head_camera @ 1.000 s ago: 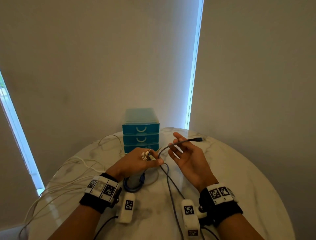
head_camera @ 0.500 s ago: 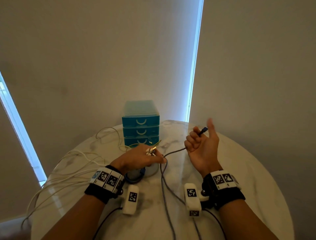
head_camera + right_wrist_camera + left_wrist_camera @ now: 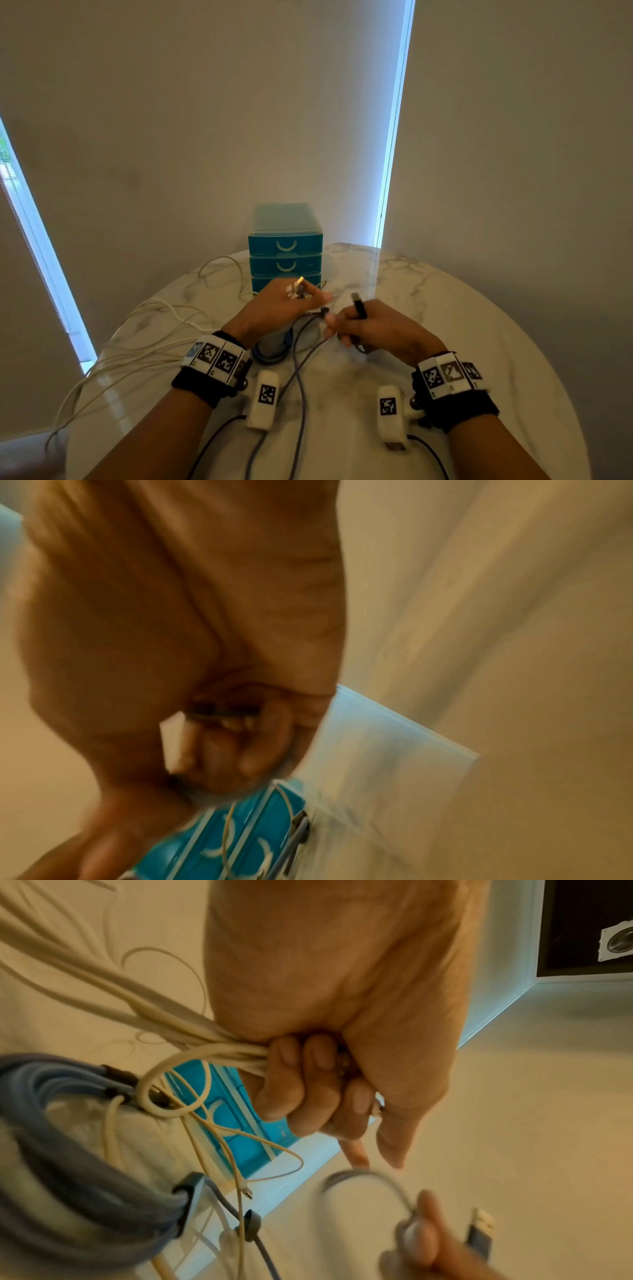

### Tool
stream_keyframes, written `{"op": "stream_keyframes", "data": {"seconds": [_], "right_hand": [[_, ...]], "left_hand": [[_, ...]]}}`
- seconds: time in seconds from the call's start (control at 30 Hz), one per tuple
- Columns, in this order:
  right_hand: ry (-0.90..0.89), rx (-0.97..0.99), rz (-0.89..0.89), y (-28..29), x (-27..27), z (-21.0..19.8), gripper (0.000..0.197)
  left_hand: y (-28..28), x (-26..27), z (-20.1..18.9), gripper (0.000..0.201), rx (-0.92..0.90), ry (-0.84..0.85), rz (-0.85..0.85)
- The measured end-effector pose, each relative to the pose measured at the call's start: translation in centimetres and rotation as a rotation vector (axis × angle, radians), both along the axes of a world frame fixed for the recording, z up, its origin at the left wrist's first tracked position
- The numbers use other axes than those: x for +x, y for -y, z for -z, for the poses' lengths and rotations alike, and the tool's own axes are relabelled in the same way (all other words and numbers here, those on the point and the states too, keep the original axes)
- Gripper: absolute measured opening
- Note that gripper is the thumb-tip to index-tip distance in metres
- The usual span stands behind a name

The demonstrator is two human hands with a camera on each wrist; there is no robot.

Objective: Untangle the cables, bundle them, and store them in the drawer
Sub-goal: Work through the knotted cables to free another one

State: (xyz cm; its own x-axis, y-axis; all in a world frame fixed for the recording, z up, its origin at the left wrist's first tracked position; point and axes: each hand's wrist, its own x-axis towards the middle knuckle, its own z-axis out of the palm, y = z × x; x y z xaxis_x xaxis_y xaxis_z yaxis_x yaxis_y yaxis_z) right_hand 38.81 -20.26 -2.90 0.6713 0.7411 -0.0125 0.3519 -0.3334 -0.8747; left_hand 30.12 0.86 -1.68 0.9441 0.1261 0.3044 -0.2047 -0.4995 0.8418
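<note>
My left hand [image 3: 287, 305] grips a bunch of white cables [image 3: 192, 1031], fingers [image 3: 301, 1085] curled round them, with plug ends [image 3: 296, 289] sticking out above the knuckles. Those white cables [image 3: 144, 329] trail off to the left over the marble table [image 3: 462, 325]. My right hand [image 3: 370, 329] is curled round a grey cable [image 3: 301, 370], palm down, its dark USB plug [image 3: 359, 303] poking up from the fist. The grey cable loops down between my forearms. A coiled blue-grey cable bundle [image 3: 68, 1183] lies under my left hand. A teal three-drawer box [image 3: 286, 246] stands behind the hands, drawers closed.
Loose white cable loops [image 3: 222, 270] lie left of the drawer box and hang over the table's left edge [image 3: 68, 404]. Bare marble stretches to the right of my right hand. A wall stands close behind the table.
My right hand has turned palm down and dropped leftward toward the left hand, still holding the grey cable. The left hand stays put with its white cables.
</note>
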Motion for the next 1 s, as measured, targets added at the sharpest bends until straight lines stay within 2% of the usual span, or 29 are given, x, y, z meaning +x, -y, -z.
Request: {"op": "stream_keyframes", "data": {"seconds": [0.1, 0.2, 0.3, 0.4, 0.53, 0.7, 0.8, 0.9, 1.0], "right_hand": [[-0.309, 0.572, 0.26, 0.7, 1.7, -0.6, 0.029], [-0.514, 1.136, 0.505, 2.0, 4.0, -0.8, 0.02], [-0.572, 1.395, 0.636, 3.4, 5.3, 0.7, 0.018], [-0.588, 1.395, 0.627, 3.9, 5.8, 1.7, 0.011], [-0.64, 1.357, 0.551, 1.9, 4.7, 1.0, 0.014], [-0.872, 1.349, 0.457, -1.9, 1.4, 0.1, 0.01], [-0.917, 1.352, 0.381, -3.2, -0.2, -1.0, 0.021], [-0.824, 1.259, 0.365, -2.9, -0.4, -1.6, 0.023], [-0.819, 1.287, 0.429, -1.9, 0.7, -1.3, 0.029]], "left_hand": [[-0.8, -0.2, -0.3, 0.025, -0.097, -0.024, -0.077], [-1.5, -0.1, -0.1, 0.027, -0.033, -0.152, -0.048], [-1.8, 0.3, 0.3, 0.03, 0.077, -0.283, -0.043], [-1.9, 0.3, 0.4, 0.022, 0.173, -0.361, 0.029], [-2.0, 0.4, 0.6, 0.051, 0.208, -0.336, 0.067], [-0.9, 0.9, 0.9, 0.065, 0.251, -0.259, 0.131], [-0.6, 1.3, 1.3, 0.046, 0.234, -0.134, 0.057], [-0.8, 1.2, 1.1, 0.025, 0.234, -0.03, -0.005], [-0.9, 1.2, 1.0, 0.025, 0.221, 0.054, -0.113]]}}
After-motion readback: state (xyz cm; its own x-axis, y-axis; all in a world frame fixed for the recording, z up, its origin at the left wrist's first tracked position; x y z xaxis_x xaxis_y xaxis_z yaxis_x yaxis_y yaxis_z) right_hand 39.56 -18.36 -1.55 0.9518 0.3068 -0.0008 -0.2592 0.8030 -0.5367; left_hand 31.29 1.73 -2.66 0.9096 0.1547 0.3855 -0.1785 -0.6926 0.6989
